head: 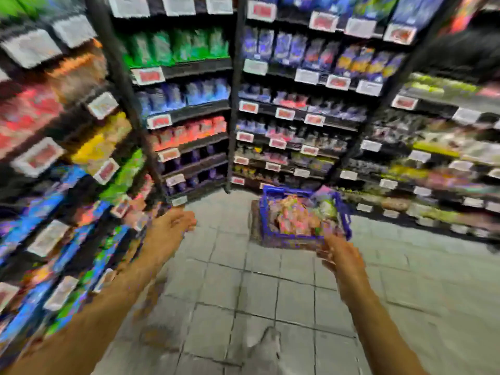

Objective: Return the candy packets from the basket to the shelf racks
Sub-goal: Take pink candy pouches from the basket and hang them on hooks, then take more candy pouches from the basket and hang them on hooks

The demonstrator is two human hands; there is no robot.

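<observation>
Head view: badly motion-blurred throughout; fine detail lost.
Blue plastic shopping basket (343, 212): on the grey tiled floor (243, 293), far centre-right, just in front of the bottom shelves.
Candy packets (293, 216): heaped inside the basket, mostly pink and orange, with a green-and-white one toward the right wall; single packets impossible to separate in the blur.
Right hand (339, 255): reaching forward at the basket's near right corner, fingers extended toward the rim; contact with the rim cannot be told, grip cannot be told through the smear.
Left hand (173, 226): stretched out left of centre, near the lower left-hand racks, fingers loosely extended, apparently holding nothing.
Black metal shelf racks (232, 104): wrapping left, far and right, filled with rows of green, blue, red, purple and yellow packets.
White price tags with red print (150, 76): clipped along the shelf edges.
Bare forearms: entering from the near edge, one on each side.
</observation>
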